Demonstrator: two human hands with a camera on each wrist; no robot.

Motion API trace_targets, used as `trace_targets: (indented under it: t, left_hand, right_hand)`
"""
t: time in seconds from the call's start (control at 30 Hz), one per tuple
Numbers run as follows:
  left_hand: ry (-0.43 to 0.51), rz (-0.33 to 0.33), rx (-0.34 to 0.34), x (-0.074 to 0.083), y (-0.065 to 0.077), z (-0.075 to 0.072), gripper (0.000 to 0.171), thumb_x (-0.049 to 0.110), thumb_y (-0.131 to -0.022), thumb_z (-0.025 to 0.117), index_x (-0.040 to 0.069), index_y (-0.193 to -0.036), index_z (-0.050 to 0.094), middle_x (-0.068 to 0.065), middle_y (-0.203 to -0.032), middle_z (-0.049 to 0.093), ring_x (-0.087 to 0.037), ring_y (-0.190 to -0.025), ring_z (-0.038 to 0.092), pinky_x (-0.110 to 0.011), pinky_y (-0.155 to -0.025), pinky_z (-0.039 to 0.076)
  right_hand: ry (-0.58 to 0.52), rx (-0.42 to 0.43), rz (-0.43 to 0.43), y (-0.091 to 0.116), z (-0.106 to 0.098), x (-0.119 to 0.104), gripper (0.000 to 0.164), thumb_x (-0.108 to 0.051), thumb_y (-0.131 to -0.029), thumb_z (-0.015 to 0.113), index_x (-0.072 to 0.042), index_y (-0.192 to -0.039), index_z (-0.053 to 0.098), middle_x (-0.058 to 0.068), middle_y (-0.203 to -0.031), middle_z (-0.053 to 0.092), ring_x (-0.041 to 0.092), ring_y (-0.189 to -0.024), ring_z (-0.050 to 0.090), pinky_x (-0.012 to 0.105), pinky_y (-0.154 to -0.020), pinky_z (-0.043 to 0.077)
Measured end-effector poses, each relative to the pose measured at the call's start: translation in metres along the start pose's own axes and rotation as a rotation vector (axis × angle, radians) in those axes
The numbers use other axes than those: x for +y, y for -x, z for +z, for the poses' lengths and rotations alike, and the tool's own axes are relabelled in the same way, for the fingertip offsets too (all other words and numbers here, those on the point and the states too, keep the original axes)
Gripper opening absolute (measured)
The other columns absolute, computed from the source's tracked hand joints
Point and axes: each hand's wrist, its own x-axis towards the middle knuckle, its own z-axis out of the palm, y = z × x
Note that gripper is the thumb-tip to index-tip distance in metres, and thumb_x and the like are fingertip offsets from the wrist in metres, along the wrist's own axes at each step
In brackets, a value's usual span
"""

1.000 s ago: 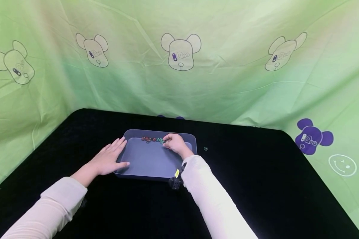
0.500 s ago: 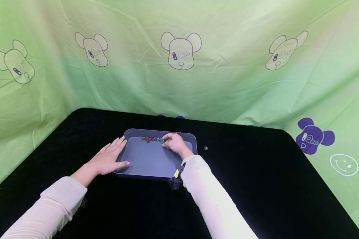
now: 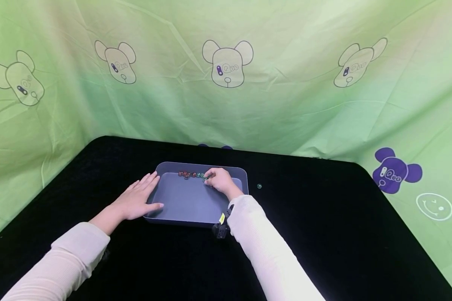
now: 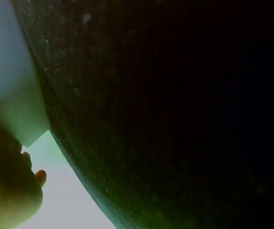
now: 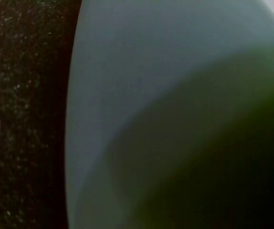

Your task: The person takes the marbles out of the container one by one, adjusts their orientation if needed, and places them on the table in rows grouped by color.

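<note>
In the head view my left hand (image 3: 137, 200) lies spread with straight fingers over the left rim of a grey rectangular tray (image 3: 188, 200). My right hand (image 3: 220, 182) reaches in over the tray's right side, thumb and finger pinching a small green marble at the right end of a row. To its left are more green marbles (image 3: 199, 175) and several red marbles (image 3: 188, 174), lined up along the tray's far wall. The right fingertips partly hide the green ones. The left wrist view catches part of the left hand (image 4: 13, 186) beside the tray's wall; the right wrist view is dark and blurred.
A single green marble (image 3: 259, 186) lies on the black cloth-covered table (image 3: 324, 217), right of the tray. Behind the table hangs a green printed curtain (image 3: 286, 104). A black wrist camera (image 3: 221, 230) sits by the tray's near right corner.
The right fingertips have shifted very slightly to the left at the green marbles. The left hand, the tray and the red marbles stay in place.
</note>
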Motion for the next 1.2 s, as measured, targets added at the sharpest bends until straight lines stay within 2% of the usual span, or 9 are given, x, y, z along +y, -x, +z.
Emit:
trace_targets:
  t: [0.1, 0.27, 0.4, 0.5, 0.73, 0.83, 0.93, 1.07, 1.2]
  left_hand:
    - [0.003, 0.001, 0.0, 0.0, 0.0, 0.0, 0.083, 0.053, -0.081, 0.047, 0.0, -0.137, 0.016, -0.014, -0.142, 0.01, -0.03, -0.129, 0.006, -0.049, -0.099, 0.011]
    - [0.001, -0.001, 0.0, 0.0, 0.0, 0.0, 0.083, 0.052, -0.081, 0.047, 0.0, -0.137, 0.016, -0.014, -0.142, 0.009, -0.03, -0.128, 0.006, -0.048, -0.099, 0.012]
    - [0.0, -0.003, 0.001, 0.001, 0.0, 0.001, 0.083, 0.052, -0.081, 0.047, 0.0, -0.137, 0.016, -0.014, -0.142, 0.01, -0.03, -0.129, 0.006, -0.048, -0.099, 0.012]
    - [0.001, -0.003, 0.004, 0.001, 0.001, 0.001, 0.083, 0.052, -0.081, 0.047, 0.0, -0.137, 0.017, -0.015, -0.142, 0.01, -0.03, -0.128, 0.007, -0.049, -0.099, 0.012]
    - [0.005, -0.002, 0.009, 0.002, 0.004, 0.002, 0.083, 0.051, -0.081, 0.048, -0.001, -0.137, 0.017, -0.015, -0.142, 0.01, -0.031, -0.128, 0.008, -0.049, -0.098, 0.012]
    - [0.005, 0.003, 0.013, 0.002, 0.004, 0.002, 0.082, 0.051, -0.081, 0.048, -0.001, -0.136, 0.017, -0.015, -0.142, 0.011, -0.031, -0.128, 0.008, -0.049, -0.098, 0.013]
    - [0.003, 0.003, 0.013, 0.002, 0.003, 0.002, 0.082, 0.051, -0.081, 0.048, -0.001, -0.137, 0.017, -0.015, -0.142, 0.011, -0.031, -0.128, 0.008, -0.048, -0.099, 0.013]
    - [-0.001, 0.0, 0.007, 0.003, 0.002, 0.001, 0.082, 0.051, -0.081, 0.048, 0.0, -0.137, 0.016, -0.015, -0.142, 0.01, -0.031, -0.128, 0.008, -0.048, -0.099, 0.012]
    - [0.002, -0.004, 0.0, 0.003, 0.002, 0.0, 0.082, 0.051, -0.081, 0.047, -0.001, -0.137, 0.016, -0.015, -0.142, 0.009, -0.031, -0.128, 0.007, -0.048, -0.099, 0.012]
  right_hand:
    - [0.007, -0.003, 0.011, 0.02, -0.01, -0.034, 0.021, -0.027, -0.063, 0.075, -0.027, -0.08, 0.064, -0.006, -0.064, 0.061, 0.01, -0.056, 0.057, 0.027, -0.05, 0.045]
    - [0.065, 0.021, 0.051, 0.075, -0.035, -0.124, 0.014, -0.007, -0.07, 0.067, -0.014, -0.082, 0.065, 0.001, -0.067, 0.061, 0.014, -0.058, 0.056, 0.028, -0.054, 0.043]
    - [0.085, 0.014, 0.046, 0.088, -0.041, -0.144, 0.011, -0.008, -0.072, 0.067, -0.015, -0.079, 0.065, 0.0, -0.066, 0.059, 0.013, -0.058, 0.054, 0.027, -0.055, 0.042]
    - [0.069, 0.022, -0.047, 0.082, -0.041, -0.132, 0.011, -0.013, -0.068, 0.07, -0.021, -0.071, 0.062, -0.005, -0.06, 0.057, 0.008, -0.053, 0.051, 0.023, -0.048, 0.039]
    - [0.119, -0.016, 0.147, 0.129, -0.063, -0.22, 0.01, -0.003, -0.069, 0.066, -0.005, -0.078, 0.062, 0.004, -0.072, 0.06, 0.015, -0.064, 0.051, 0.022, -0.054, 0.039]
    - [0.123, 0.002, 0.085, 0.129, -0.062, -0.214, 0.009, -0.004, -0.069, 0.066, -0.006, -0.076, 0.061, 0.003, -0.071, 0.059, 0.014, -0.063, 0.051, 0.021, -0.053, 0.038]
    - [0.119, 0.019, -0.025, 0.095, -0.045, -0.151, 0.011, -0.011, -0.067, 0.069, -0.015, -0.071, 0.06, -0.003, -0.066, 0.057, 0.011, -0.059, 0.05, 0.024, -0.052, 0.04]
    - [0.127, 0.013, -0.036, 0.05, -0.022, -0.075, 0.014, -0.023, -0.066, 0.073, -0.02, -0.072, 0.06, -0.007, -0.067, 0.058, 0.009, -0.06, 0.052, 0.025, -0.053, 0.041]
    - [0.143, 0.012, -0.016, 0.085, -0.042, -0.136, 0.01, -0.021, -0.07, 0.07, -0.015, -0.074, 0.062, -0.003, -0.07, 0.059, 0.012, -0.063, 0.052, 0.025, -0.055, 0.041]
